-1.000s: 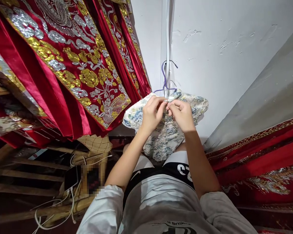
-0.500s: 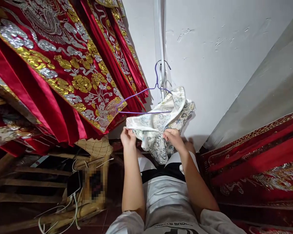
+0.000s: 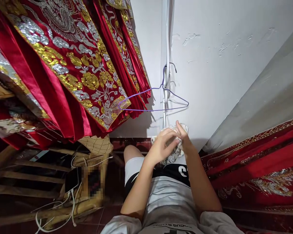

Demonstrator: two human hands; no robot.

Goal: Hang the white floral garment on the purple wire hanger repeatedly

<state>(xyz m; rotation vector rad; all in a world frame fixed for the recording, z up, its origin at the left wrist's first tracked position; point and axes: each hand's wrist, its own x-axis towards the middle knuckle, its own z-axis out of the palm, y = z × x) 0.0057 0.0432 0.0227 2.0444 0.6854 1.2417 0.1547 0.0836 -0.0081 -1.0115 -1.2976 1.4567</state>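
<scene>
A light garment with a floral pattern [image 3: 171,158] is bunched up in front of my lap, its edges mostly hidden behind my hands. My left hand [image 3: 163,144] reaches across it, with fingers and thumb curved together on the cloth. Close against the left fingertips, my right hand [image 3: 185,139] grips the bunch from the right, its thumb pointing up. Above both hands a purple wire hanger [image 3: 151,110] hangs bare from a white strip [image 3: 167,42] at the wall corner, apart from the garment.
Red embroidered cloth [image 3: 88,78] hangs at left, behind the hanger's left end. Below it stands a wooden chair [image 3: 34,178] with a phone [image 3: 72,179] and white cables [image 3: 73,208]. More red embroidered fabric [image 3: 258,162] lies at right, beside the white wall [image 3: 210,81].
The garment has come down from the hanger and is gathered into a smaller bunch. My left hand has moved right to meet my right hand. The hanger now hangs bare.
</scene>
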